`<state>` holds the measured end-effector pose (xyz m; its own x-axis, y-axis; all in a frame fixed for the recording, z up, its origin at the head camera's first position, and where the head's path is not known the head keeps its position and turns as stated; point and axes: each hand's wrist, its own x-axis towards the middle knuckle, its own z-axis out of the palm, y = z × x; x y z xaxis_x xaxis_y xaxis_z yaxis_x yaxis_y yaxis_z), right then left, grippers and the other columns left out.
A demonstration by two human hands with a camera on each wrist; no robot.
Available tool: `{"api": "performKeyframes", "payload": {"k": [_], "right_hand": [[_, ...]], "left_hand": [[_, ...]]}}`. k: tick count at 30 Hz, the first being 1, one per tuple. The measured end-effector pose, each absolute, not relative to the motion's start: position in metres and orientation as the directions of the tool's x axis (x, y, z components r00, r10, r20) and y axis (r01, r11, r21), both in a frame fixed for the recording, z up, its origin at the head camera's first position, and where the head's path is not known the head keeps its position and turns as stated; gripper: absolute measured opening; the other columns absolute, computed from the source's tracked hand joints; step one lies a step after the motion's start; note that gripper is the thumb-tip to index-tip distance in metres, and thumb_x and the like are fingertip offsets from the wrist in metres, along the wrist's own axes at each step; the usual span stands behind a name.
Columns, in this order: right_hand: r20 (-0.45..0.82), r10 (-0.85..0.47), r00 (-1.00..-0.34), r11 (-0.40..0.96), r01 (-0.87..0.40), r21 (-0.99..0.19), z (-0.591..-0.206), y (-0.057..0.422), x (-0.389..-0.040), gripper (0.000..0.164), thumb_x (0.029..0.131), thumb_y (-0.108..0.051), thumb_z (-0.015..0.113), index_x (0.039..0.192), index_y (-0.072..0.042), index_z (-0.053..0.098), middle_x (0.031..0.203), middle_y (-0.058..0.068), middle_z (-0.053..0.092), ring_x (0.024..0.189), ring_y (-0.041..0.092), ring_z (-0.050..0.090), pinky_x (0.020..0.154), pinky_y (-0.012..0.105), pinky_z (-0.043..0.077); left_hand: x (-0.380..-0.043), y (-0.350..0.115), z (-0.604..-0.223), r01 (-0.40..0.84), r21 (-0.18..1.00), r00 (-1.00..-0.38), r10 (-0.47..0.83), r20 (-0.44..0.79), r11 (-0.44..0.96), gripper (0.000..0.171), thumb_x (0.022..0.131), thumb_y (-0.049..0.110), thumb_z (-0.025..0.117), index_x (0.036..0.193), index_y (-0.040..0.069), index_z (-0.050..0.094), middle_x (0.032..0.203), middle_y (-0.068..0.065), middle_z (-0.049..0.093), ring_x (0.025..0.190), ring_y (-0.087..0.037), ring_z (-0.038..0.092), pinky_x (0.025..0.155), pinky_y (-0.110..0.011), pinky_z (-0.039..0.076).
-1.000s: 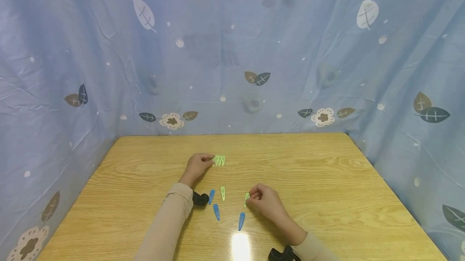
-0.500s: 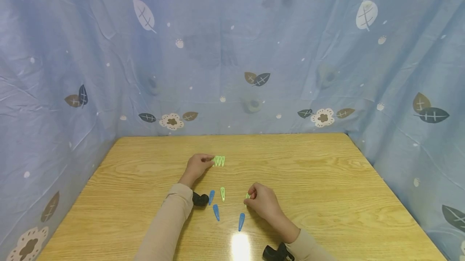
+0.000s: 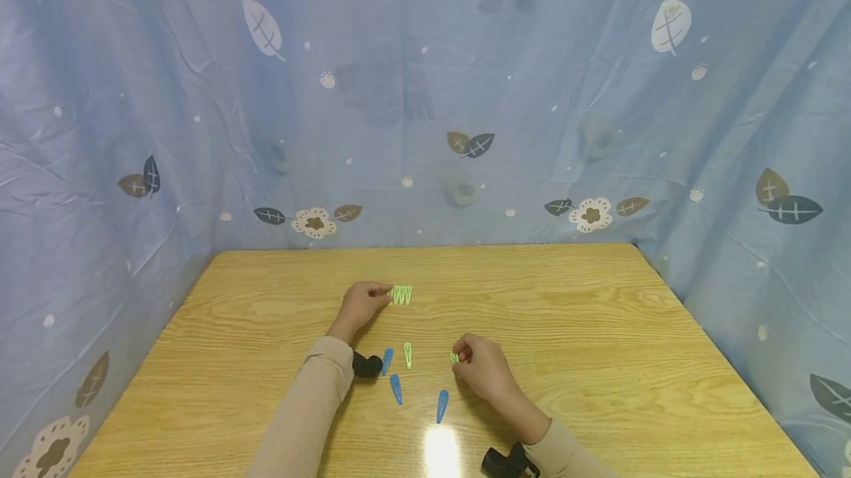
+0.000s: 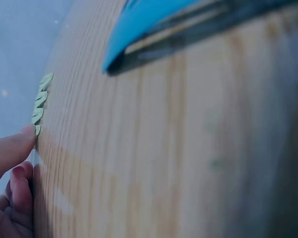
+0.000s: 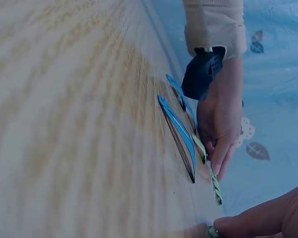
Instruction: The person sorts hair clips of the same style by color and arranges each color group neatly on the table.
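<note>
Several light green snap hair clips lie side by side in a row toward the back of the table. At the row's left end my left hand pinches the outermost clip, its fingertips partly covering it. My right hand pinches another green hair clip between thumb and fingers, right of centre; most of that clip is hidden. Between the hands lies a loose green clip. Nearer to me are three blue hair clips: one beside the left wrist, one just below it, and one below the right hand.
A black camera mount on the left wrist stands right beside a blue clip. Another mount is on the right wrist. The wooden table is bounded at the back and sides by a blue patterned curtain.
My right hand has shifted slightly away from me, and less of its green clip shows between the fingers. The left hand stays at the row, and the loose clips lie as before.
</note>
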<state>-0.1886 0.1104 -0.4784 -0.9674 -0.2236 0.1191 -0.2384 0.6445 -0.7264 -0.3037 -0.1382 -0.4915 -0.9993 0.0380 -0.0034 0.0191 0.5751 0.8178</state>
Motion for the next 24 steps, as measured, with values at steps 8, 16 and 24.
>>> {"api": "performKeyframes", "payload": {"k": [8,16,24], "right_hand": [[0.060,-0.219,-0.974,0.548,-0.174,-0.818,-0.481,0.116,-0.195,0.014,0.079,0.003,0.067,0.093,0.002,0.066,0.074,0.002,0.060,0.065,0.011,0.053,0.053,0.019,0.044],[-0.012,-0.205,-0.979,0.414,-0.075,-0.907,-0.480,0.120,-0.199,0.021,0.082,0.001,0.064,0.102,0.004,0.067,0.078,0.006,0.060,0.065,0.011,0.055,0.052,0.021,0.048],[-0.055,-0.171,-0.984,0.276,0.005,-0.961,-0.480,0.121,-0.203,0.029,0.084,-0.006,0.068,0.112,0.001,0.066,0.088,0.007,0.061,0.069,0.013,0.058,0.052,0.022,0.046]], "left_hand": [[-0.302,-0.138,-0.491,0.017,0.822,-0.999,0.034,-0.004,0.569,0.029,0.089,0.018,0.067,0.117,0.013,0.069,0.114,-0.010,0.064,0.103,-0.025,0.057,0.088,-0.043,0.049],[-0.303,-0.138,-0.491,0.021,0.823,-0.999,0.038,-0.001,0.567,0.029,0.089,0.019,0.067,0.118,0.014,0.069,0.115,-0.009,0.064,0.103,-0.024,0.057,0.087,-0.042,0.049],[-0.301,-0.138,-0.490,0.018,0.827,-0.999,0.039,-0.005,0.562,0.030,0.089,0.019,0.067,0.118,0.014,0.069,0.117,-0.009,0.063,0.103,-0.024,0.056,0.087,-0.042,0.048]]}}
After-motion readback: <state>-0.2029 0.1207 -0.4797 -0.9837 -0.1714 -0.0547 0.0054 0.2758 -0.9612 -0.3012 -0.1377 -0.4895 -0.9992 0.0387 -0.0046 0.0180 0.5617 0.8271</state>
